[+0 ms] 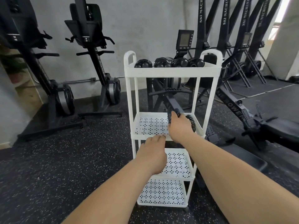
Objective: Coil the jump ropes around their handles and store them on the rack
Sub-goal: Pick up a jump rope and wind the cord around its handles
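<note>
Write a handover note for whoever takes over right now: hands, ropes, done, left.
Right hand grips a coiled rope low over the rack's second shelf, not yet released.
Left hand rests on that shelf's front rim.
Done: several wound ropes sit on the top shelf; another bundle lies at the second shelf's right side.
Left: set the held one down; any further ropes are out of view.
</note>
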A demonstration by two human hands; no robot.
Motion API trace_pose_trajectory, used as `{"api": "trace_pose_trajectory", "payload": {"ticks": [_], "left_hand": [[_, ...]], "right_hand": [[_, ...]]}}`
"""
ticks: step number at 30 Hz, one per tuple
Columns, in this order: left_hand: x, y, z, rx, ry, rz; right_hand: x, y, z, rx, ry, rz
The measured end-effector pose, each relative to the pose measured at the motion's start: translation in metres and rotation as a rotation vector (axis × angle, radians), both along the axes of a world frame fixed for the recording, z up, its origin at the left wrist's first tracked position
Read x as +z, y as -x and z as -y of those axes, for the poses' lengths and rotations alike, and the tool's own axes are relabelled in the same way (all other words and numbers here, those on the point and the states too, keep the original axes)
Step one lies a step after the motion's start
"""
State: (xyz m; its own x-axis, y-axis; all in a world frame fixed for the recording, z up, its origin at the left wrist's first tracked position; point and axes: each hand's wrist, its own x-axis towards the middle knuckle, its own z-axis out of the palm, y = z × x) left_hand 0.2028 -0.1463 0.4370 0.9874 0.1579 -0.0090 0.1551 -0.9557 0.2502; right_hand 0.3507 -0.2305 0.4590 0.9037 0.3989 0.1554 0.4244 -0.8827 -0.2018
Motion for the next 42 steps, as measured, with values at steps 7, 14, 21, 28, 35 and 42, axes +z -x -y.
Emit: {"api": "trace_pose_trajectory", "payload": {"ticks": [7,14,21,28,35,42], "left_hand": [[-0.014,-0.015,-0.017,-0.016,-0.233,0.026],[-0.019,-0.014,-0.026,-0.028,-0.273,-0.016],[-0.003,-0.002,-0.026,-0.036,-0.289,-0.042],[0.02,0.029,-0.025,-0.004,-0.294,-0.026],[0.044,0.094,-0.021,0.053,-0.293,-0.008],[0.051,0.181,-0.025,0.151,-0.294,0.017]], "right_hand": [[-0.03,-0.027,-0.014,-0.055,0.116,0.033],[-0.039,-0.036,-0.014,-0.089,0.114,-0.012],[-0.023,-0.029,-0.004,-0.081,0.119,-0.085],[0.003,0.01,0.004,-0.055,0.113,-0.081],[0.025,0.092,0.0,0.029,0.082,-0.044],[0.033,0.186,-0.016,0.167,0.09,-0.034]]}}
